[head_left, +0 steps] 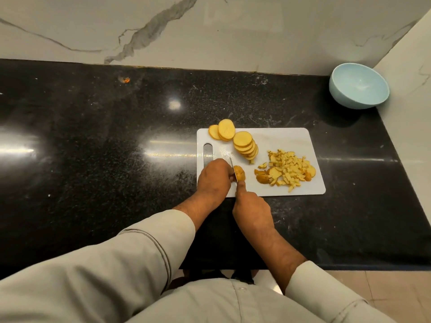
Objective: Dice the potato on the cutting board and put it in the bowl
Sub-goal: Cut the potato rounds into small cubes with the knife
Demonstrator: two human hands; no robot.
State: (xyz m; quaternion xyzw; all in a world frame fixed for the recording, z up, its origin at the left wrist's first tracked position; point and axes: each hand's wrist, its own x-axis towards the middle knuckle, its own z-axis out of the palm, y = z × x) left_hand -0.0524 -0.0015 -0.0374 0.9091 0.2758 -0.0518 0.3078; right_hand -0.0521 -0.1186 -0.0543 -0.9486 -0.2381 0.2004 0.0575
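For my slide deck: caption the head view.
Left hand steadies a potato end while the right hand slices it with a knife on the white cutting board.

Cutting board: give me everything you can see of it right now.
The cutting board is a white, thin, plastic-looking rectangle with rounded corners and a slot handle at its left end. It lies flat on the black countertop. On it are a fanned stack of potato slices, a few overhanging the far edge, a pile of diced potato to the right, and a potato end piece being cut with the knife. The left hand rests on it; the right hand grips the knife.
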